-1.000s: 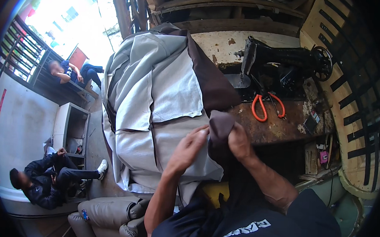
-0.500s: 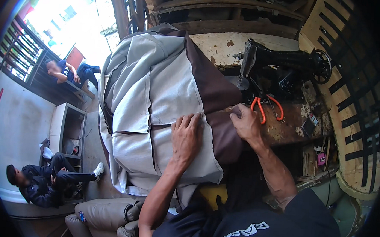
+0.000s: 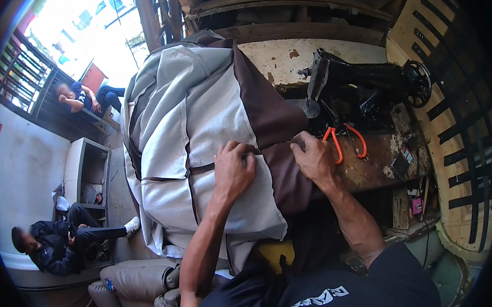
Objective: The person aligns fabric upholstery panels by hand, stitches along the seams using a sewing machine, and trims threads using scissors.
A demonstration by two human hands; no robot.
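Observation:
A large sewn cover of pale grey fabric (image 3: 160, 204) with a dark brown panel (image 3: 270, 113) is spread in front of me, seams and raw edges showing. My left hand (image 3: 234, 169) rests on the grey part, its fingers curled and thumb drawn in at the cross seam beside the brown panel. Farther right, my right hand (image 3: 314, 158) pinches the brown panel along the same seam line, thumb against forefinger. Between the two hands the seam runs fairly straight. The exact grip of the left fingertips is partly hidden by the hand.
A black sewing machine (image 3: 366, 82) stands on the worn table (image 3: 367, 171) at the right. Orange-handled scissors or pliers (image 3: 339, 153) lie beside my right hand. A wooden frame with black straps (image 3: 453, 136) leans far right. Two people sit at the left, near a white cabinet (image 3: 75, 167).
My left hand has shifted slightly left and its fingers have curled from a flatter rest. The grey fabric has moved left with it, and the dark gap at the cross seam shows more.

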